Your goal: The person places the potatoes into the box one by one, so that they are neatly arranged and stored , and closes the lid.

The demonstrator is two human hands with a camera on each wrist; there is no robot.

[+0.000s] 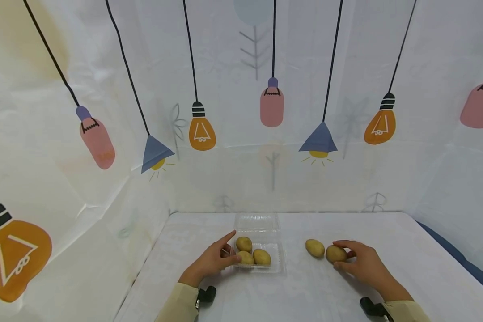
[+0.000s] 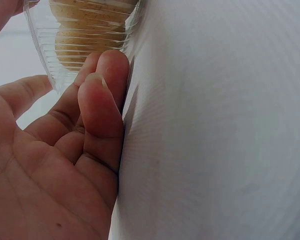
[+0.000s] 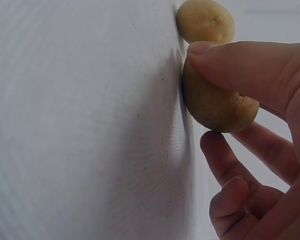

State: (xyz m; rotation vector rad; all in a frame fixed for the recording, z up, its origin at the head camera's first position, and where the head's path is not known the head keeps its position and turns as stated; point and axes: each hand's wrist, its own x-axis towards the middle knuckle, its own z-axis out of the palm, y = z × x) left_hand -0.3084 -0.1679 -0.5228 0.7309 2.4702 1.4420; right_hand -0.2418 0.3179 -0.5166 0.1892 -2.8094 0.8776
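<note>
A clear plastic clamshell container (image 1: 282,259) lies with its lid folded back on the table. Inside it sit a rear potato (image 1: 243,243), a front-left potato (image 1: 245,258) and a right-hand potato (image 1: 261,256). My left hand (image 1: 212,260) holds the container by its left side, thumb at the near rim; in the left wrist view its fingers touch the ribbed wall (image 2: 45,45). To the right, my right hand (image 1: 362,264) pinches a potato (image 1: 336,253) between thumb and fingers, low at the table surface. Just left of it another potato (image 1: 315,248) lies loose.
A white cloth covers the table (image 1: 306,295). Behind and beside it hang white sheets printed with lamps and bulbs (image 1: 271,107). The raised lid (image 1: 257,222) lies toward the back edge. Dark wrist-camera mounts (image 1: 207,295) sit on both wrists.
</note>
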